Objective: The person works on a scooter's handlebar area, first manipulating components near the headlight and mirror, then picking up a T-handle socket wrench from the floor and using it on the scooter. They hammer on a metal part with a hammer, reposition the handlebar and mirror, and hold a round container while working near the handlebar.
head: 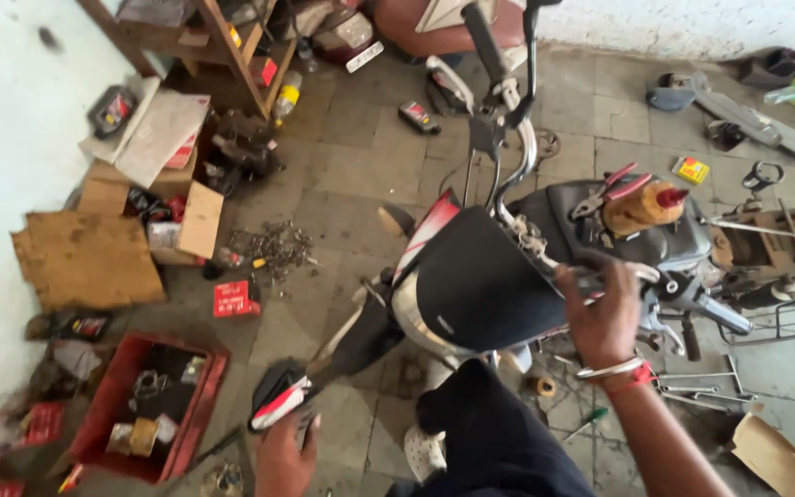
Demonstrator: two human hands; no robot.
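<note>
Head view: hands (605,317) grip chrome handlebar (519,156) (fender (280,400) seemingly).

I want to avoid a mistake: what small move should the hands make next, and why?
Probably steady the motorcycle before anything else: the right hand grips the handlebar, the left hand holds the front mudguard, and the bike leans.

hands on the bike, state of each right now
left hand: closed on the red and black front mudguard
right hand: closed on the handlebar
</note>
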